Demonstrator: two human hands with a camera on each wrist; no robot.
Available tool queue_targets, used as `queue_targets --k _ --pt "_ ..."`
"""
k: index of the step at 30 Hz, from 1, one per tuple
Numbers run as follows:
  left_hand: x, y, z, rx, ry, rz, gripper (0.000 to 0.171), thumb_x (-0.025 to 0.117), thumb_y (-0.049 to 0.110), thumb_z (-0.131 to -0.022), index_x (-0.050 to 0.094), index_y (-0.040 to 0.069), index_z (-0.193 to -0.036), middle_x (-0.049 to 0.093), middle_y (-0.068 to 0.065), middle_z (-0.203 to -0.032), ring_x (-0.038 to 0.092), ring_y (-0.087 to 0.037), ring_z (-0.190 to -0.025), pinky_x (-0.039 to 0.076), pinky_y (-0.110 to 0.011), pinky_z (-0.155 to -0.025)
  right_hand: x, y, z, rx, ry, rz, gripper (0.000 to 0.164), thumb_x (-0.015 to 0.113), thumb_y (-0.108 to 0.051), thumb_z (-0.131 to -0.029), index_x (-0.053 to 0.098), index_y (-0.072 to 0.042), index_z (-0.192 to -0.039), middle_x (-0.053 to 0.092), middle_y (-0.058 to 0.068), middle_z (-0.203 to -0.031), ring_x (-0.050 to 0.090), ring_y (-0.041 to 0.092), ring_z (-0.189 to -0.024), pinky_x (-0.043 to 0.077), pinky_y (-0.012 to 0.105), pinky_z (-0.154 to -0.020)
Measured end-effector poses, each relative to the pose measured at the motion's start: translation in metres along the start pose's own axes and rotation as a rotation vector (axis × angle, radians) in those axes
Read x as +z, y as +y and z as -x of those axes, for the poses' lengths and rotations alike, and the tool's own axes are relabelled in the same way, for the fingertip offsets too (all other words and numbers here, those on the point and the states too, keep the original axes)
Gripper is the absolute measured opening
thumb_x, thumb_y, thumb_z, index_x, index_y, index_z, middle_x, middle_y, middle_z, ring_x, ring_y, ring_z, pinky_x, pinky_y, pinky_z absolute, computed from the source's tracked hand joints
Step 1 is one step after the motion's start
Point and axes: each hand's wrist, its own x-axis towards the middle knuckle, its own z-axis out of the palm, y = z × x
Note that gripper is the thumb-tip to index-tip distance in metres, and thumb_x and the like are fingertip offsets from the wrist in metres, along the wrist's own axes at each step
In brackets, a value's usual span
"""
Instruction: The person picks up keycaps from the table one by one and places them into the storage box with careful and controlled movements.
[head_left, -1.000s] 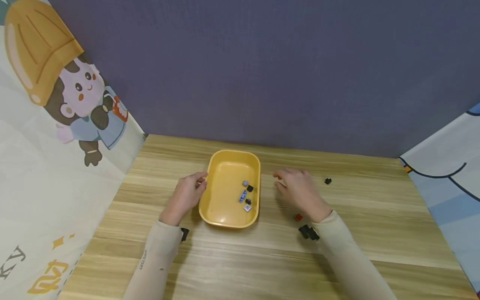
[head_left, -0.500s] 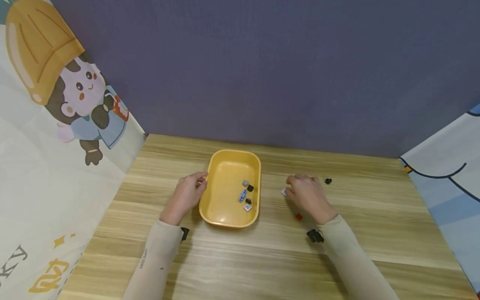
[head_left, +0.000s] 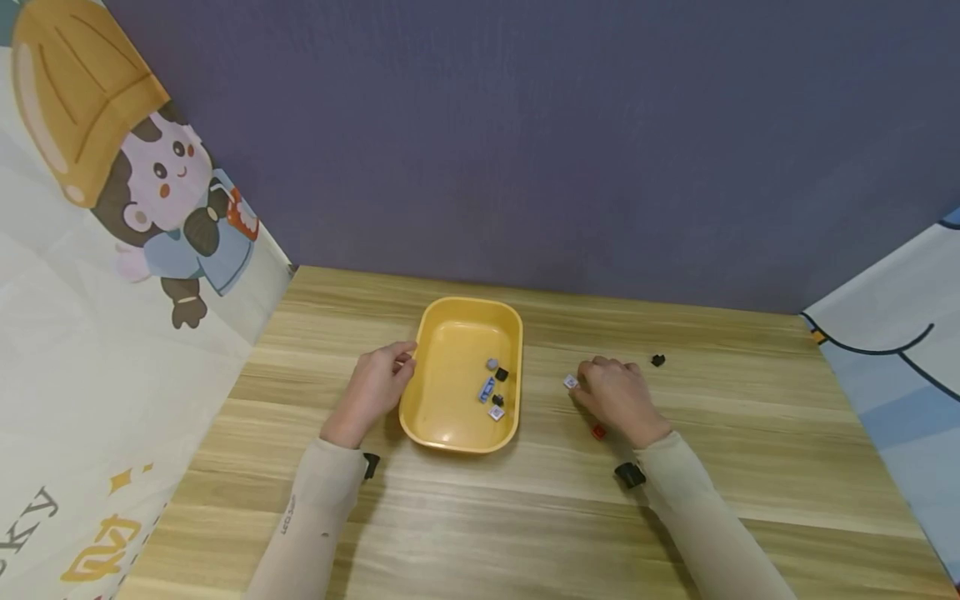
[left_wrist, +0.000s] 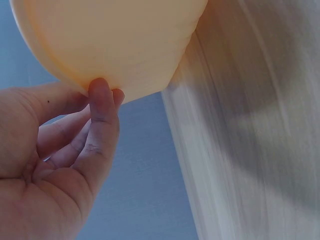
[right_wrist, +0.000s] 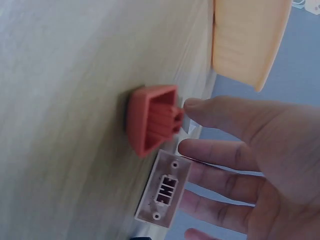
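Observation:
At the left side of the yellow tray [head_left: 408, 392], my left hand [head_left: 369, 392] pinches the rim with thumb and finger. My right hand [head_left: 617, 398] is low over the table to the tray's right, thumb and index finger spread. A small white keycap [head_left: 571, 382] lies right at those fingertips. Close by, a red keycap [right_wrist: 150, 122] shows its hollow underside in the right wrist view. Beside the other fingers there is a pale rectangular keycap [right_wrist: 165, 192], underside showing, which the hand hides in the head view.
Inside the tray lie several small pieces, among them a blue one [head_left: 487, 390], a white one [head_left: 496, 412] and a black one [head_left: 502, 374]. Farther right on the wooden table [head_left: 480, 533] is a black keycap [head_left: 657, 360]. A dark wall [head_left: 525, 167] rises behind.
My right hand has drawn back to the right and slightly toward me, and the white keycap has come into sight at its fingertips. The left hand stays at the tray.

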Motion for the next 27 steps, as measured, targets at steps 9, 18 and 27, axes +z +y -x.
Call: queue_targets --k 9,18,27 --pt "0.001 -0.001 0.000 0.012 0.004 0.003 0.033 0.061 0.005 -0.099 0.061 -0.006 -0.130 0.070 -0.019 -0.107 0.070 -0.030 -0.093 0.060 -0.035 -0.075 0.002 -0.001 -0.002 0.014 0.000 0.003 0.021 0.074 -0.029 -0.092 0.074 -0.008 -0.097 0.065 0.004 -0.085 0.064 0.026 -0.076 0.053 0.057 -0.076" --pt "0.000 -0.001 -0.001 0.006 -0.002 -0.003 0.034 0.061 0.005 -0.099 0.061 -0.006 -0.131 0.070 -0.018 -0.106 0.069 -0.028 -0.093 0.060 -0.035 -0.074 0.001 -0.002 -0.001 -0.009 0.037 0.001 0.020 0.075 -0.029 -0.092 0.074 -0.009 -0.095 0.063 0.003 -0.080 0.063 0.025 -0.072 0.053 0.058 -0.075" --pt "0.000 -0.001 -0.001 -0.006 -0.006 -0.004 0.034 0.061 0.006 -0.099 0.061 -0.005 -0.131 0.070 -0.019 -0.108 0.069 -0.030 -0.095 0.060 -0.036 -0.077 -0.017 -0.011 -0.003 -0.069 0.131 -0.022 0.021 0.078 -0.025 -0.089 0.074 -0.007 -0.100 0.069 0.008 -0.089 0.066 0.028 -0.077 0.054 0.059 -0.075"
